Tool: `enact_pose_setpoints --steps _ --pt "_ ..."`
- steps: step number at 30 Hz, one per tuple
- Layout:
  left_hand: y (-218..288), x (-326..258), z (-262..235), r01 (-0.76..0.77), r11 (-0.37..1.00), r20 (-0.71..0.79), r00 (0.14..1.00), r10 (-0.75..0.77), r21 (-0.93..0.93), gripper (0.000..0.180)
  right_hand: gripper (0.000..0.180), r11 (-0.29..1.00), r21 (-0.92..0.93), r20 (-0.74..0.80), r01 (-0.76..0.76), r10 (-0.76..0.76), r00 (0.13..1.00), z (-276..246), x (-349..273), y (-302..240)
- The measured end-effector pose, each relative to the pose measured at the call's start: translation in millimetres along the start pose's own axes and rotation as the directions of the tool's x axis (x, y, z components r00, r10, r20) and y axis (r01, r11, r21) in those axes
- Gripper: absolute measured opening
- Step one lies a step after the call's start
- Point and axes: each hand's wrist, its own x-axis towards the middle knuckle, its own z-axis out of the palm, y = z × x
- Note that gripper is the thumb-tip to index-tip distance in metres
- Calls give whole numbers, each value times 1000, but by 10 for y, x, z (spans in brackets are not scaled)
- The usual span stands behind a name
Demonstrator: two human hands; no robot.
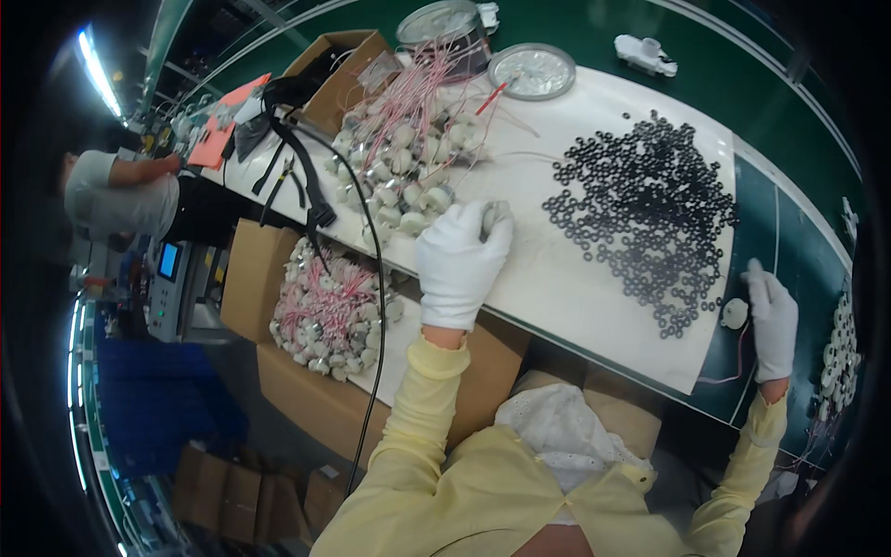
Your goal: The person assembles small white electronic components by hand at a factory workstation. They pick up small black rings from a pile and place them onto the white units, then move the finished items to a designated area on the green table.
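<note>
Across the white worktop (pixel 520 190), the left hand (pixel 462 255) was loosely curled beside the heap of wired parts (pixel 404 162); I couldn't tell whether it held anything. One round part (pixel 734 314) was beside the half-open right hand (pixel 774 320), its grip unclear. Handling parts singly seemed the step; the next move called for a careful pinch.

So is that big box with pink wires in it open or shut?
Open: the box shows white parts and pink wires inside, flap folded out.
</note>
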Motion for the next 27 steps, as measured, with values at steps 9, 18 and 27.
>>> enact_pose_setpoints --steps 9,18,27 --pt "35 18 -26 42 998 32 999 -40 -41 14 20 979 114 129 167 -181 975 44 -232 -375" --pt "34 -7 -47 34 999 54 998 -35 13 11 21 975 -165 24 150 -148 989 -45 -203 -208" --pt "55 15 -15 45 999 24 999 -44 -20 11 51 874 -270 -106 403 -443 890 -43 -226 -366"
